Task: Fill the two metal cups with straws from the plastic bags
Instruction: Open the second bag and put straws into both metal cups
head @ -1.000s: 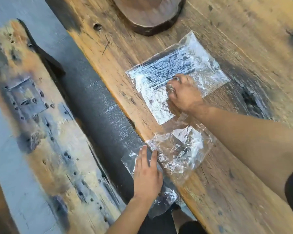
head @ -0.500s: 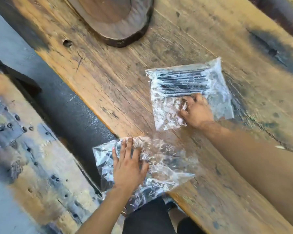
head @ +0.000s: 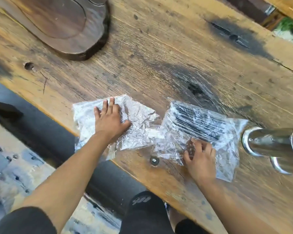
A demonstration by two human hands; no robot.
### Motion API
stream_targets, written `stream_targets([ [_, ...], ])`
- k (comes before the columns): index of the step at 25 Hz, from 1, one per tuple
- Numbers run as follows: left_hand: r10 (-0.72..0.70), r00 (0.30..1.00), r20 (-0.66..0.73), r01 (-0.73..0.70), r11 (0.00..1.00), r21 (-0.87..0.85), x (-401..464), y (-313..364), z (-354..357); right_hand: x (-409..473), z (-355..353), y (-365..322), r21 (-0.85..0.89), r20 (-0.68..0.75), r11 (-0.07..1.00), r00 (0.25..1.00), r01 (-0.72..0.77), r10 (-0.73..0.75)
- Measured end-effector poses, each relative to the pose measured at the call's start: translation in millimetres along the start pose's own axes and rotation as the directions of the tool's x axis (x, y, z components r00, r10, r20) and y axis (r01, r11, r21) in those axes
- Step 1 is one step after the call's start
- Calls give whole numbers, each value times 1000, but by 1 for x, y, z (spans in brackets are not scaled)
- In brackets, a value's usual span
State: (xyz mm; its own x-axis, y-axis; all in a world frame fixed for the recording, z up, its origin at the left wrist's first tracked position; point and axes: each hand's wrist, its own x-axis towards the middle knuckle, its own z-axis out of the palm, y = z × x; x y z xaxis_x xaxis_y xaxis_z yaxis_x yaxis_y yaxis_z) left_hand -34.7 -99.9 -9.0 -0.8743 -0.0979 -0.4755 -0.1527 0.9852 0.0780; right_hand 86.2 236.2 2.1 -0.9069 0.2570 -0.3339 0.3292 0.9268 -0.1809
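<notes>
Two clear plastic bags lie side by side near the front edge of the wooden table (head: 167, 53). My left hand (head: 111, 119) rests flat, fingers spread, on the crumpled left bag (head: 139, 130), which looks empty. The right bag (head: 227, 141) holds a bundle of black straws (head: 196, 122). My right hand (head: 200, 159) pinches that bag's near edge with curled fingers. Two shiny metal cups stand at the right edge: one (head: 267, 141) just past the bag, the other (head: 287, 164) closer to me and partly cut off.
A dark wooden slab (head: 61, 27) sits at the back left of the table. A small round metal fitting (head: 154, 160) is set in the tabletop between the bags. A dark bench (head: 46, 132) runs along the table's near edge, with my knees below.
The view has swung right, bringing the metal cups into sight. The bags now lie side by side, both hands still on them.
</notes>
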Motion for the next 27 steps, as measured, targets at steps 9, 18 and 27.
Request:
stream_targets([
  [9,179,984,-16,-172,965,198,98,104,-48,-61,18,42,-26,-60,993,992,-112,110],
  [18,128,980,-152,-105,983,153,84,156,-49,-89,18,56,77,-52,964,965,-253,257],
  [27,524,829,-197,-519,851,80,-91,226,23,-101,7,69,185,59,949,966,-257,250],
])
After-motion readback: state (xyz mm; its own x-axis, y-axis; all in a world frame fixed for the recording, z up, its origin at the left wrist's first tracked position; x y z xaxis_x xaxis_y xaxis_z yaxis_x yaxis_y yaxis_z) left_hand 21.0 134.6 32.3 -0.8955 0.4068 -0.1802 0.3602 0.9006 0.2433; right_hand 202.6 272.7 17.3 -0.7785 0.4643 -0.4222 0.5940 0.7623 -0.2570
